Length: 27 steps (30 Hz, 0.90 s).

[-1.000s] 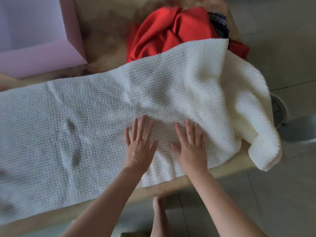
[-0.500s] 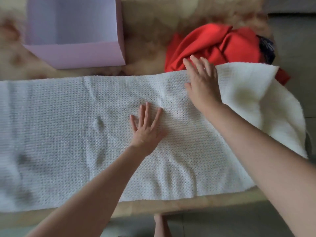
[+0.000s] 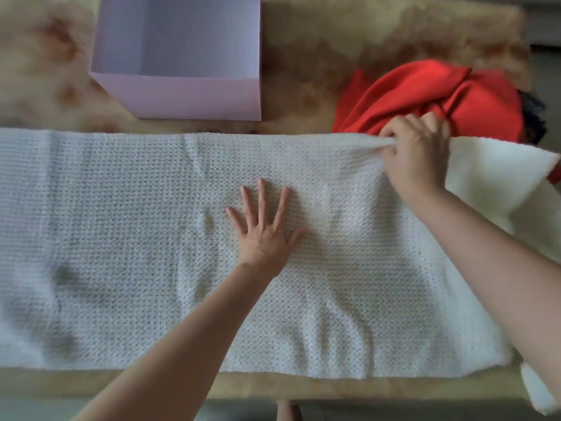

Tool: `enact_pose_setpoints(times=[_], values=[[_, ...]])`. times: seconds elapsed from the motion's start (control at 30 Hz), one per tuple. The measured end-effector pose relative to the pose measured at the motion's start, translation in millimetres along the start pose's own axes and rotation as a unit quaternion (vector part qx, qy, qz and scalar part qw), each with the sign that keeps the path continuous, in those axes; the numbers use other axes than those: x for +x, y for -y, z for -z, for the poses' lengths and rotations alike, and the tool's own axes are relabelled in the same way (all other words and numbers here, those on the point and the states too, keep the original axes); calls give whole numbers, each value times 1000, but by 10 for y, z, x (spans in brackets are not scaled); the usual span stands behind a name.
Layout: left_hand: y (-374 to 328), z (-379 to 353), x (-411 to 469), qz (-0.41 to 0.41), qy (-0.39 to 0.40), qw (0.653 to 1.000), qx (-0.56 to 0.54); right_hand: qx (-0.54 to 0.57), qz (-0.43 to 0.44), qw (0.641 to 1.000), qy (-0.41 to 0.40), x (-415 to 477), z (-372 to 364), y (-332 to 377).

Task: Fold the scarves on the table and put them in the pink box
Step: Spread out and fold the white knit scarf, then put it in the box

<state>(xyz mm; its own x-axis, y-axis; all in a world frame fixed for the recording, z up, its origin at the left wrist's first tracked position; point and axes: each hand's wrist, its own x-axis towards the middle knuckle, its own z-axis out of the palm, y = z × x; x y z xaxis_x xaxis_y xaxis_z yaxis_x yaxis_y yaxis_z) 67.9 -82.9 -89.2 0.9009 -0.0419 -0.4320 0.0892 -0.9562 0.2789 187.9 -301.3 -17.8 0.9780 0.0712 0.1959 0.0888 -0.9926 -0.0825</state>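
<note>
A: layout?
B: wood table (image 3: 303, 387) fills the view. the white scarf (image 3: 121, 223), open knit, lies flat lengthwise across the table's near half. its left end runs out of frame and its right end drapes off the table's right edge.
A: box?
B: the pink box (image 3: 194, 98) sits far side, left of centre, top open, nothing visible inside. it's just beyond the white scarf's far edge; can't tell if they touch.
A: other cloth?
B: the red scarf (image 3: 425, 98) is bunched at far right, with the white scarf's far edge up against it. some dark fabric (image 3: 531, 117) peeks out on its right, mostly hidden.
A: hands vs scarf?
B: the right hand (image 3: 416, 153) is at the white scarf's far edge, right of centre, fingers curled, pinching a bunch of that edge. the knit puckers toward the grip, and the knuckles are just in front of the red scarf. the left hand (image 3: 264, 232) is palm down mid-scarf, fingers straight and spread, pressing flat. the hands are well apart.
</note>
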Motion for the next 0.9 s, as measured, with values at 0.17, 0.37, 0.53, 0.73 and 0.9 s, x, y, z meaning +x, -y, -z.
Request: enact_pose_setpoints(times=[0.17, 0.37, 0.53, 0.73, 0.9], values=[[-1, 84, 4, -12, -20, 999, -41, 0, -56, 998, 12, 116, -35, 141], [445, 160, -201, 89, -59, 993, -40, 80, 39, 996, 19, -214, -75, 670], [782, 103, -255, 63, -28, 997, -36, 18, 135, 921, 364, -814, -419, 1067], [799, 91, -323, 46, -19, 998, -29, -10, 134, 903, 408, -805, -446, 1014], [899, 47, -600, 55, -12, 998, -27, -17, 150, 892, 425, -1097, -334, 1017]])
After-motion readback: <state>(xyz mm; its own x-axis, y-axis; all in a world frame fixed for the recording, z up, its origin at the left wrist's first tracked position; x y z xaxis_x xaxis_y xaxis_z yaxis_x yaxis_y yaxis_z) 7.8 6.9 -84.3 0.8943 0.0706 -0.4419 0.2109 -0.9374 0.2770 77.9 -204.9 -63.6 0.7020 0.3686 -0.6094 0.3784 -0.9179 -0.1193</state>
